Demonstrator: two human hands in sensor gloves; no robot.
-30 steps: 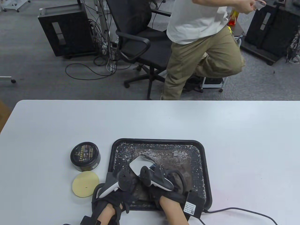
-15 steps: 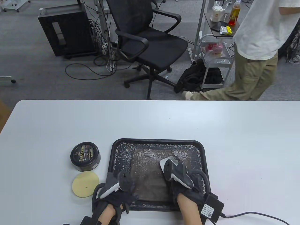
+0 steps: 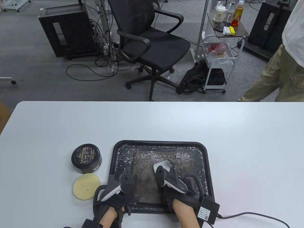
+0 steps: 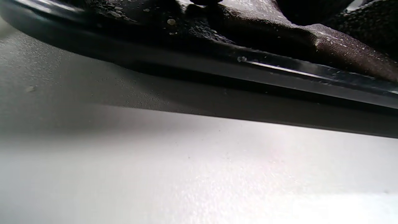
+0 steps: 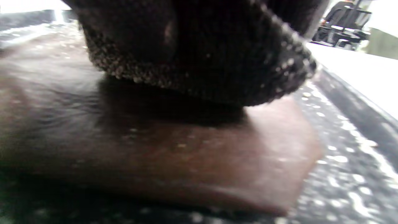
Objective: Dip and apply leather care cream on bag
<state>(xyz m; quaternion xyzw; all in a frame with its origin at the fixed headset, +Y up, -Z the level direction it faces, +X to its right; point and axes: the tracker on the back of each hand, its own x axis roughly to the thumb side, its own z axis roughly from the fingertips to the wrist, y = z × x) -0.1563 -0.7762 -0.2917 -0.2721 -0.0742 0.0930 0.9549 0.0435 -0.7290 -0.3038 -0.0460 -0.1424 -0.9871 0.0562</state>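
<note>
The table view looked down from above the near edge, facing the far office. The left wrist view sat low on the table [image 4: 199,174], skimming the tray [image 4: 279,67] rim. The right wrist view hovered close over the bag [image 5: 186,155]; all shared the tray.

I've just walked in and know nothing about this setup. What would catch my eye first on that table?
Most striking is the black tray near the table's front edge, speckled white, with a brown leather bag lying flat in it. Two gloved hands work over it: the left hand at the tray's front left corner, the right hand on the bag. Left of the tray sit a lidded black cream tin and a round yellow sponge.
</note>
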